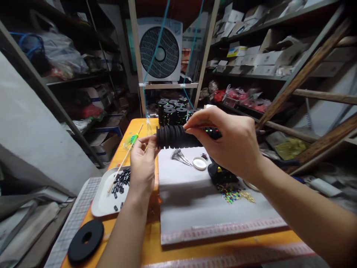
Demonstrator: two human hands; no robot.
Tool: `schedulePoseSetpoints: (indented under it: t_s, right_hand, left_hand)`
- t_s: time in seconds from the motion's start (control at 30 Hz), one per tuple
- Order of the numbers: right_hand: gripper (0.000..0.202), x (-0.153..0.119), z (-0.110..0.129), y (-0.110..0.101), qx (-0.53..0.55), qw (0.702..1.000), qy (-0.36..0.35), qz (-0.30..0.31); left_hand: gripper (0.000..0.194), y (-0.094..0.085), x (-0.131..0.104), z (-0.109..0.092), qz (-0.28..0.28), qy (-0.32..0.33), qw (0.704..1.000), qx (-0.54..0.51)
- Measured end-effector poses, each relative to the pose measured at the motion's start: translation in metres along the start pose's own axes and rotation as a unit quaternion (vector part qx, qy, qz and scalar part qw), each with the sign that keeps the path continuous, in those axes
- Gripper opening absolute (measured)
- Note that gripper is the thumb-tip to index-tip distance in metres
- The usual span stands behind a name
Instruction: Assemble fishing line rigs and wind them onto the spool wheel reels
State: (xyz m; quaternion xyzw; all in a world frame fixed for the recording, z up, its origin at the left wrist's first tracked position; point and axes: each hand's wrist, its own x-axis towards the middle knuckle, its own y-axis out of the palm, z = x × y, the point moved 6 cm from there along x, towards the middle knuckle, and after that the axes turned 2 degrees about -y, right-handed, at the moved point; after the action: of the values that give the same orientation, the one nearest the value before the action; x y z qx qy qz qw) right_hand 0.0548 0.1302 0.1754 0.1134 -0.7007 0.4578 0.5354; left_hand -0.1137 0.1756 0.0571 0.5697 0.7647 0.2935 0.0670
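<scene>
A black ribbed foam roll [170, 137] is held level above the work board. My left hand [142, 163] is closed around its left end. My right hand [230, 139] is over the roll's middle, thumb and finger pinched together against its upper side; whatever they grip is too small to make out. Small red, white and green dots show on the roll behind my right fingers. Below lie a bundle of thin grey-tipped pieces [180, 156], a round white lid [199, 163] and a pile of small coloured beads or pins [231, 195].
A white tray [97, 203] of small black pieces with a thin stick [122, 162] across it stands left. A black foam disc [80, 249] lies at front left. Several black spools [170, 111] stand at the back, below a box fan [160, 54]. A wooden ladder [304, 70] leans right.
</scene>
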Motion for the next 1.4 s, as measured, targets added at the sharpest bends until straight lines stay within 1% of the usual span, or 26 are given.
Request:
schedulePoseSetpoints:
  t_s: [0.13,0.27,0.47,0.63,0.8,1.0,1.07,1.13,1.23,1.27,1.3,1.33,1.4]
  right_hand:
    - [0.015,0.001,0.0,0.01,-0.011,1.0,-0.02,0.005]
    - [0.014,0.0,0.0,0.012,-0.024,0.999,-0.021,0.004]
    - [0.01,0.0,0.004,0.014,-0.043,0.998,-0.047,0.003]
    - [0.011,0.0,0.009,0.017,-0.076,0.993,-0.086,0.028]
    - [0.012,0.0,0.013,0.018,-0.105,0.987,-0.111,0.047]
    - [0.017,0.002,0.013,0.025,-0.142,0.979,-0.117,0.081]
    - [0.017,0.003,0.011,0.026,-0.123,0.982,-0.112,0.092]
    - [0.016,-0.001,0.011,0.022,-0.075,0.986,-0.111,0.098]
    - [0.02,-0.023,0.012,0.008,-0.013,0.99,-0.098,0.104]
    - [0.019,-0.035,0.009,0.004,-0.006,0.99,-0.08,0.119]
    - [0.015,-0.051,0.005,0.002,0.0,0.987,-0.049,0.153]
    - [0.015,-0.069,-0.001,0.004,0.001,0.977,-0.017,0.214]
    - [0.019,-0.108,-0.014,0.01,-0.002,0.938,0.026,0.346]
  left_hand:
    - [0.042,0.001,-0.001,-0.001,-0.004,-0.002,1.0,-0.006]
    - [0.04,0.002,-0.001,-0.001,-0.002,0.0,1.0,-0.008]
    - [0.039,0.001,0.0,-0.001,0.002,0.005,1.0,0.003]
    - [0.038,0.0,0.001,-0.001,0.004,0.008,1.0,0.006]
    - [0.037,0.001,0.0,-0.001,0.004,0.006,1.0,0.009]
    - [0.039,0.001,0.0,-0.001,0.01,0.007,1.0,0.005]
    - [0.04,0.0,0.001,-0.001,0.007,0.009,1.0,0.009]
    - [0.041,-0.001,0.001,0.0,0.004,0.011,1.0,0.009]
    - [0.04,-0.001,0.002,0.0,0.0,0.009,1.0,0.008]
    - [0.04,-0.001,0.002,0.0,-0.002,0.008,1.0,0.008]
    - [0.039,-0.001,0.002,0.0,-0.003,0.006,1.0,0.008]
    - [0.039,-0.001,0.001,0.0,-0.004,0.006,1.0,0.007]
    - [0.039,0.0,0.001,0.0,-0.004,0.006,1.0,0.004]
